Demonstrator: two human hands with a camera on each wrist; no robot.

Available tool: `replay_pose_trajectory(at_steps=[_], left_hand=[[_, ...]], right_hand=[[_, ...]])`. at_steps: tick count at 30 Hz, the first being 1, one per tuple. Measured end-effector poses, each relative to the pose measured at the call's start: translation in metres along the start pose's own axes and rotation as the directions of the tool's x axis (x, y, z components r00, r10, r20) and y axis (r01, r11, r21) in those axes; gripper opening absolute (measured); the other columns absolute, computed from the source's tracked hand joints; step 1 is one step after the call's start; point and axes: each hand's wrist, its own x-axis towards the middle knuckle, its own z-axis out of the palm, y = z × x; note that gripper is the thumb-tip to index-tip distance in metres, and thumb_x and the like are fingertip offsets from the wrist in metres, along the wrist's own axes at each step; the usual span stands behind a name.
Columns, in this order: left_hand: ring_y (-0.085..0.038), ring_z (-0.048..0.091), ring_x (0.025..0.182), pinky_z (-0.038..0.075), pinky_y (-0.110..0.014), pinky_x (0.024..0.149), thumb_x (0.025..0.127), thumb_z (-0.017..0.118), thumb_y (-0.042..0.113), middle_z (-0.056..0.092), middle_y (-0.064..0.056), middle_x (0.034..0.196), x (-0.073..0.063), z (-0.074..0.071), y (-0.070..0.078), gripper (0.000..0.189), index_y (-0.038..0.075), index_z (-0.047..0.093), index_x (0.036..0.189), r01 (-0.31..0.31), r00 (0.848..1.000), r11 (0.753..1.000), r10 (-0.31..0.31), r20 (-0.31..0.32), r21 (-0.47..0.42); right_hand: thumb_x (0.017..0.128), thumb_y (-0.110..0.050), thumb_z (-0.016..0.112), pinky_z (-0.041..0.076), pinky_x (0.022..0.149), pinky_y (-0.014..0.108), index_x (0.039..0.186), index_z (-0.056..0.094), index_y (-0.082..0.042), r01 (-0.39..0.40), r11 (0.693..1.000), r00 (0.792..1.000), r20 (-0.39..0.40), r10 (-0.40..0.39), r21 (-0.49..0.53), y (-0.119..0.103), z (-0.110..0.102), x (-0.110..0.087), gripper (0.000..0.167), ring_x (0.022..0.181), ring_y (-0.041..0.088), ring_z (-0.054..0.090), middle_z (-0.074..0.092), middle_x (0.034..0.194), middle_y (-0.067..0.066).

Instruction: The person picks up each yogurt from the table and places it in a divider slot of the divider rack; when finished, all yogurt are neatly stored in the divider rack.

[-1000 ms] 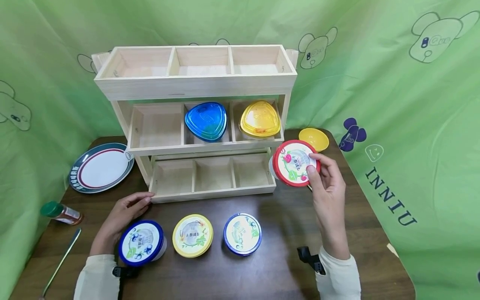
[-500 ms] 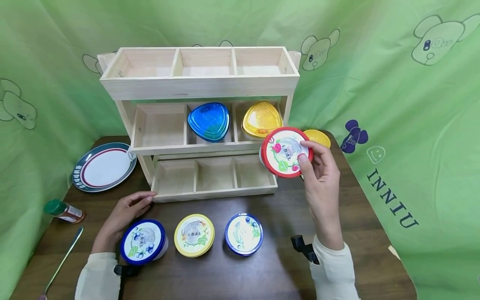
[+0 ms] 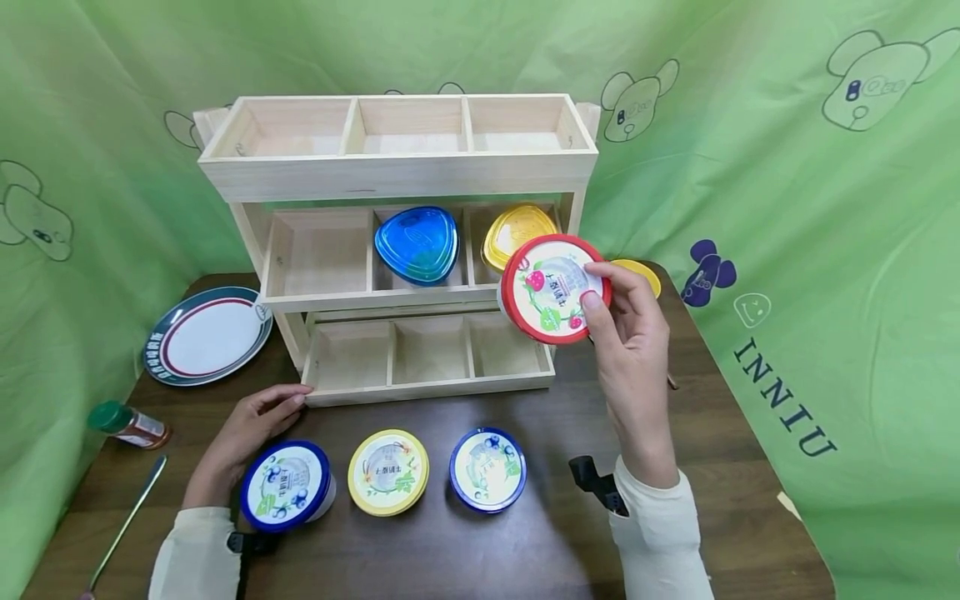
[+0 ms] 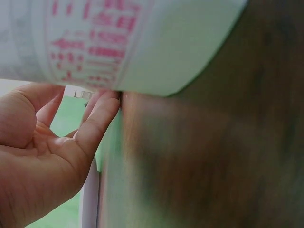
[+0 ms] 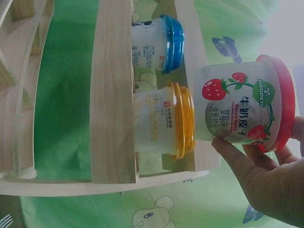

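In the head view my right hand (image 3: 636,342) pinches the red lid of a strawberry tub (image 3: 551,287), thumb and fingertips at its right edge. The tub is raised in front of the wooden rack (image 3: 397,177), overlapping the right end of the middle shelf. The right wrist view shows its printed side (image 5: 237,104) beside a yellow-lidded tub (image 5: 161,123). A blue-lidded tub (image 3: 417,245) sits in the middle compartment of that shelf. My left hand (image 3: 251,425) touches the bottom shelf's left front corner with fingertips. Its wrist view is partly covered by a tub (image 4: 180,52).
A blueberry tub (image 3: 287,492), a yellow-lidded tub (image 3: 387,473) and another blue-lidded tub (image 3: 487,471) stand on the table (image 3: 555,567). Leftward are a plate (image 3: 210,333), a spice jar (image 3: 129,423) and a slender utensil (image 3: 127,525). A yellow bowl (image 3: 641,275) stands behind my right hand.
My right hand has carried the strawberry tub left and upward, from beside the rack to before the middle shelf's right end. My left hand stays at the bottom shelf's corner.
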Motion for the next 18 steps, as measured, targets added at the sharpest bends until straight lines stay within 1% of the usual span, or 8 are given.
replay_pose_trajectory(at_steps=[3, 8, 12, 15, 18], left_hand=[[0.005, 0.065, 0.114, 0.057, -0.019, 0.097, 0.112, 0.065, 0.027, 0.066, 0.016, 0.127, -0.001, -0.001, -0.001, 0.039, 0.005, 0.068, 0.145, 0.007, 1.0, 1.0, -0.007, -0.003, -0.001], [0.005, 0.065, 0.113, 0.057, -0.019, 0.096, 0.112, 0.065, 0.027, 0.067, 0.014, 0.128, -0.002, -0.001, -0.002, 0.04, 0.004, 0.068, 0.145, 0.012, 1.0, 1.0, -0.012, -0.012, 0.006], [0.004, 0.065, 0.114, 0.057, -0.019, 0.097, 0.112, 0.065, 0.028, 0.067, 0.012, 0.129, 0.0, 0.0, -0.003, 0.042, 0.003, 0.067, 0.145, 0.007, 1.0, 1.0, -0.007, -0.011, 0.002], [0.005, 0.065, 0.114, 0.057, -0.019, 0.097, 0.112, 0.065, 0.028, 0.067, 0.013, 0.128, 0.001, 0.0, -0.003, 0.041, 0.003, 0.068, 0.145, -0.003, 1.0, 1.0, 0.003, -0.011, -0.009], [0.005, 0.065, 0.113, 0.057, -0.019, 0.097, 0.112, 0.065, 0.027, 0.067, 0.015, 0.126, 0.002, 0.0, -0.003, 0.039, 0.004, 0.069, 0.143, -0.006, 1.0, 1.0, 0.005, -0.013, -0.016]], right_hand=[[0.108, -0.004, 0.063, 0.06, 0.097, 0.026, 0.141, 0.063, 0.0, 0.015, 1.0, 0.999, 0.031, -0.015, 0.014, -0.001, 0.006, 0.005, 0.034, 0.118, 0.034, 0.059, 0.064, 0.133, 0.015], [0.107, -0.002, 0.062, 0.06, 0.096, 0.026, 0.143, 0.061, 0.002, 0.038, 0.999, 0.995, 0.097, -0.039, 0.01, -0.003, 0.016, 0.01, 0.036, 0.118, 0.034, 0.058, 0.063, 0.134, 0.014], [0.107, -0.002, 0.063, 0.059, 0.097, 0.026, 0.143, 0.062, 0.001, 0.042, 0.999, 0.992, 0.121, -0.041, -0.002, -0.007, 0.023, 0.011, 0.037, 0.119, 0.035, 0.059, 0.063, 0.136, 0.015], [0.106, -0.003, 0.063, 0.058, 0.098, 0.027, 0.142, 0.063, 0.0, 0.051, 0.999, 0.989, 0.137, -0.05, 0.0, -0.008, 0.029, 0.013, 0.036, 0.12, 0.034, 0.059, 0.063, 0.138, 0.017], [0.107, -0.002, 0.062, 0.057, 0.098, 0.028, 0.141, 0.063, 0.001, 0.067, 0.998, 0.985, 0.16, -0.067, 0.008, -0.008, 0.035, 0.015, 0.035, 0.12, 0.034, 0.058, 0.062, 0.138, 0.018]])
